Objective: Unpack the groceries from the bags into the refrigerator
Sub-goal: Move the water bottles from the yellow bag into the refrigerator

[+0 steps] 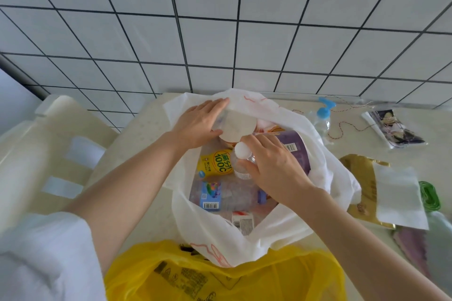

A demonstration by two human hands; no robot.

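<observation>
Inside the white bag (220, 234) on the table (146, 129), the right hand (274, 166) curls its fingers round a clear bottle (241, 162) while the left hand (198, 124) grips a round tub (236, 127); lifting both together could snag the bag and spill groceries.

Yellow bag (220, 273) cut off by the bottom edge, green roll (429, 195) partly behind white paper (398, 195) near the tabletop's right edge, clear bottle (241, 166) partly under the right hand (274, 166), barcode labels unreadable.
</observation>
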